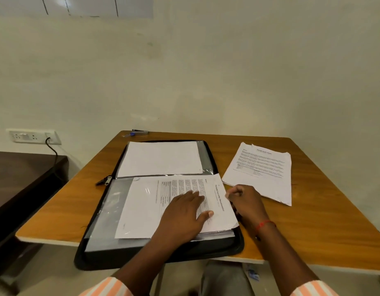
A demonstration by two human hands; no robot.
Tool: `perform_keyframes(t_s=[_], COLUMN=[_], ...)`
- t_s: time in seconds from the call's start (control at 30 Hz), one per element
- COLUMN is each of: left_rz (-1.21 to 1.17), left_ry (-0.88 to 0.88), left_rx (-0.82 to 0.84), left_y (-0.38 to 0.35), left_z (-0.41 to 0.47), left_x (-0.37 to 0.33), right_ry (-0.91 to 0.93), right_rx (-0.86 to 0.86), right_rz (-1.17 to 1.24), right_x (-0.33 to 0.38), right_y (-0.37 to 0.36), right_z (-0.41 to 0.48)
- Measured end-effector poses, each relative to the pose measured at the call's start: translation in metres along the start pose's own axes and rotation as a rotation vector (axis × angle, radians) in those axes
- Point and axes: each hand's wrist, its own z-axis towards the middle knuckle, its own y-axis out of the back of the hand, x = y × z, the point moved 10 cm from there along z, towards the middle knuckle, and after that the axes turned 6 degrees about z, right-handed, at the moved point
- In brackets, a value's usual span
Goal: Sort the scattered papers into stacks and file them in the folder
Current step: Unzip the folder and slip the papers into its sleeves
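Observation:
A black zip folder (93, 256) lies open on the wooden table (61, 208), with clear plastic sleeves inside. A printed sheet (146, 206) lies sideways on the near half. My left hand (184, 212) presses flat on that sheet with straight fingers. At the sheet's right edge my right hand (245, 201) has curled fingers that pinch the edge of the paper. White blank-side pages (161, 159) lie in the far half of the folder. A loose stack of printed papers (261, 169) rests on the table to the right.
A stapler (140, 132) and a blue pen (129, 134) lie at the table's far edge by the wall. A dark table (20, 174) stands to the left, below a wall socket (33, 136) with a plugged cable. The folder's near edge overhangs the table front.

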Motion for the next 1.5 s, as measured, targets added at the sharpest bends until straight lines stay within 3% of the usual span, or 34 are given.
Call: perform_keyframes(t_s=[0.37,0.7,0.97,1.37,1.5], left_rz=[-0.051,-0.067,-0.06,-0.011,-0.012], left_ry=[-0.019,-0.026,-0.029,-0.131,-0.162], left_rx=[-0.093,-0.118,-0.063,-0.067,-0.139], left_y=[0.009,0.012,0.008,0.018,0.031], left_z=[-0.006,-0.006,-0.008,-0.024,-0.029], left_x=[-0.001,-0.002,-0.004,-0.027,-0.033], right_ry=[0.138,0.201,0.129,0.158,-0.025], right_rx=[0.023,-0.07,-0.036,-0.018,0.061], right_rz=[-0.265,-0.354,-0.221,-0.315,0.008], right_x=[0.025,0.037,0.027,0.056,0.048], right_y=[-0.021,-0.025,-0.019,-0.039,-0.054], right_z=[0.029,0.03,0.022,0.016,0.011])
